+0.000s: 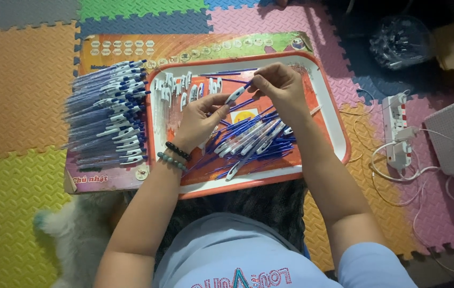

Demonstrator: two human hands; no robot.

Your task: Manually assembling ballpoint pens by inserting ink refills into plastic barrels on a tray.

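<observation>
A person's left hand and right hand meet over an orange tray, fingers pinched together on one blue-and-white pen. Loose pens fill the tray's near edge; finished pens lie stacked beyond its left edge.

left hand pinching, fingers curled; right hand pinching, wrist bent

Tray centre: both hands meet above the orange-rimmed plastic tray, over a loose heap of blue and white pens.
Tray top left: a row of small white pen caps.
Left: stacked finished pens cover the printed cardboard sheet.
Right: white power strip with tangled white cables.
Free room: colourful foam floor mat, far left.
</observation>
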